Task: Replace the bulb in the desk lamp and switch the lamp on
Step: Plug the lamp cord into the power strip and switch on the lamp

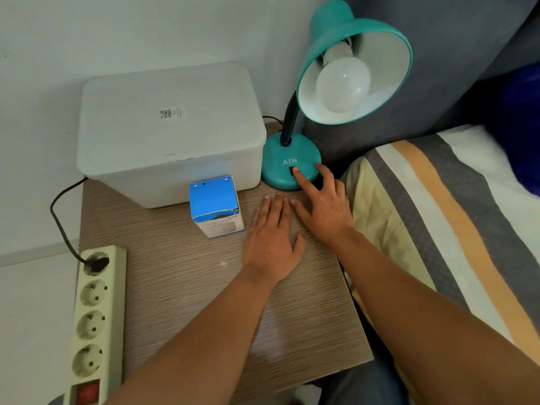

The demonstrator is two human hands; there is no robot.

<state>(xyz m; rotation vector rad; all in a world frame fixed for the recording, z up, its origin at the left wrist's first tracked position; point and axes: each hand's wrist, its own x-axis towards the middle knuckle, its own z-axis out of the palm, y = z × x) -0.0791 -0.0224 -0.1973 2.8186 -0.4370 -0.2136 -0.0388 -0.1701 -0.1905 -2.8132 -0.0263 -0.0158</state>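
Note:
A teal desk lamp stands at the back right of the wooden bedside table. A white bulb sits screwed into its shade and is not lit. My right hand reaches to the lamp's base, with the index fingertip on the black switch below the letters ATN. My left hand lies flat on the table, palm down, fingers together, holding nothing. A blue and white bulb box stands just left of my left hand.
A large white lidded plastic box fills the back of the table. A cream power strip with a red switch lies at the left edge, one black plug in it. A striped bed adjoins the table on the right.

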